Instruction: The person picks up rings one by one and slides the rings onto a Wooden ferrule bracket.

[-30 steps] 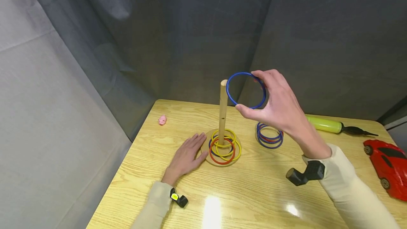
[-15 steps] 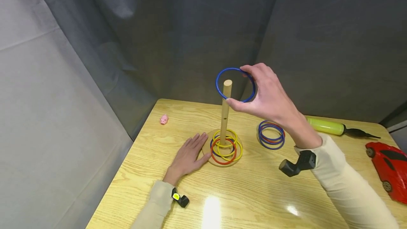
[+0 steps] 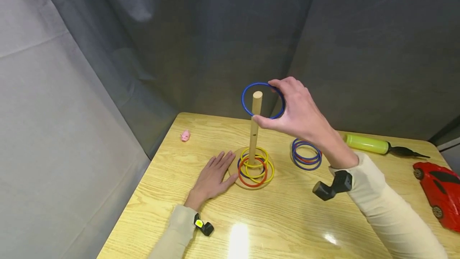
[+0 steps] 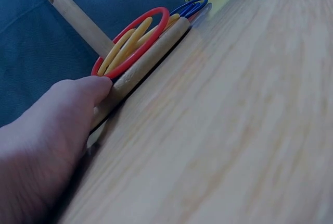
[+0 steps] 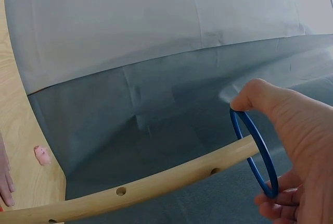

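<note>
My right hand [image 3: 300, 111] pinches a blue ring [image 3: 242, 100] between thumb and fingers. The ring is level with the top of an upright wooden post [image 3: 253, 139]; in the right wrist view, the post's tip [image 5: 251, 145] reaches into the ring. Round the post's foot, a red ring [image 3: 252, 186], yellow rings [image 3: 272, 172] and a blue one lie loosely piled on a round wooden base [image 3: 268, 182]. With fingers extended, my left hand [image 3: 212, 179] lies on the table at the base's left edge. Its thumb [image 4: 96, 87] touches the base's side in the left wrist view.
Several blue rings and a red one lie in a pile [image 3: 306, 169] right of the base, partly under the right forearm. Behind are a yellow-green pump [image 3: 366, 143] and, far left, a small pink pig [image 3: 185, 135]. A red toy car [image 3: 440, 195] stands at the table's right edge.
My right hand has moved left with the blue ring, from beside the post to over its top, then slightly down. The left hand has stayed in place.
</note>
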A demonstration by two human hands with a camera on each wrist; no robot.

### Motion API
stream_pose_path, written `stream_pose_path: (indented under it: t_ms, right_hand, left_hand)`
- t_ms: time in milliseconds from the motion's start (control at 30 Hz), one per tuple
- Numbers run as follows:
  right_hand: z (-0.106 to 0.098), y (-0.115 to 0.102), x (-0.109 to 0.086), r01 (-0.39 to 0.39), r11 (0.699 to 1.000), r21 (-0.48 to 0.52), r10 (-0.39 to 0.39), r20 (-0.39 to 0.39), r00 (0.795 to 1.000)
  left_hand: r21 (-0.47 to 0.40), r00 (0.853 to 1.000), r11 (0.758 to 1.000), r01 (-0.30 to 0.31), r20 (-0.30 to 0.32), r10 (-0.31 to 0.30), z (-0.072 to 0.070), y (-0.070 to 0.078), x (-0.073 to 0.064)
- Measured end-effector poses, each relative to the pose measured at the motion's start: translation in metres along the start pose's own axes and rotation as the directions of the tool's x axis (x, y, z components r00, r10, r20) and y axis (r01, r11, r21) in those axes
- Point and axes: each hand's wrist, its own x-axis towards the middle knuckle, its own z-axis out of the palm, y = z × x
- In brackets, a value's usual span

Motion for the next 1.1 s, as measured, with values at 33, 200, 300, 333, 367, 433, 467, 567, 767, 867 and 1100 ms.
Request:
stream_pose_path:
  t_ms: [33,200,300,333,367,433,467,567,767,867,1100]
  right_hand:
    - [0.001,0.000,0.000,-0.005,1.000,-0.003,0.005,0.007,1.000]
    - [0.008,0.006,-0.003,-0.028,0.999,-0.025,0.029,0.048,0.998]
    - [0.016,0.013,-0.006,-0.043,0.998,-0.038,0.046,0.073,0.996]
    - [0.019,0.015,-0.007,-0.048,0.998,-0.042,0.051,0.082,0.995]
    - [0.022,0.018,-0.009,-0.053,0.998,-0.046,0.057,0.092,0.994]
    - [0.028,0.024,-0.013,-0.062,0.997,-0.052,0.068,0.109,0.992]
    - [0.032,0.026,-0.015,-0.066,0.996,-0.055,0.072,0.118,0.990]
    - [0.042,0.033,-0.023,-0.076,0.995,-0.061,0.084,0.146,0.986]
    - [0.059,0.042,-0.039,-0.103,0.994,-0.048,0.109,0.174,0.979]
    - [0.068,0.049,-0.048,-0.104,0.993,-0.048,0.111,0.165,0.980]
    - [0.100,0.070,-0.077,-0.115,0.991,-0.068,0.125,0.165,0.978]
  left_hand:
    - [-0.002,1.000,1.000,0.001,0.002,-0.001,0.000,0.000,0.000]
    - [0.012,1.000,1.000,0.009,0.013,-0.009,0.002,0.000,-0.001]
    - [0.003,1.000,1.000,0.007,0.010,-0.007,0.003,0.001,-0.001]
    - [-0.001,1.000,1.000,0.006,0.008,-0.006,0.003,0.001,-0.001]
    - [-0.008,1.000,1.000,0.005,0.004,-0.005,0.003,0.002,0.000]
    - [-0.019,1.000,1.000,0.004,-0.003,-0.004,0.004,0.002,0.001]
    - [-0.024,1.000,1.000,0.004,-0.006,-0.005,0.004,0.002,0.002]
    - [-0.019,1.000,1.000,0.007,-0.006,-0.007,0.004,0.002,0.002]
    - [0.003,1.000,1.000,-0.001,-0.001,0.001,0.006,0.003,0.003]
    - [0.010,1.000,1.000,0.000,0.000,0.000,0.006,0.003,0.004]
    - [0.022,1.000,1.000,-0.002,0.011,0.002,0.006,0.003,0.003]
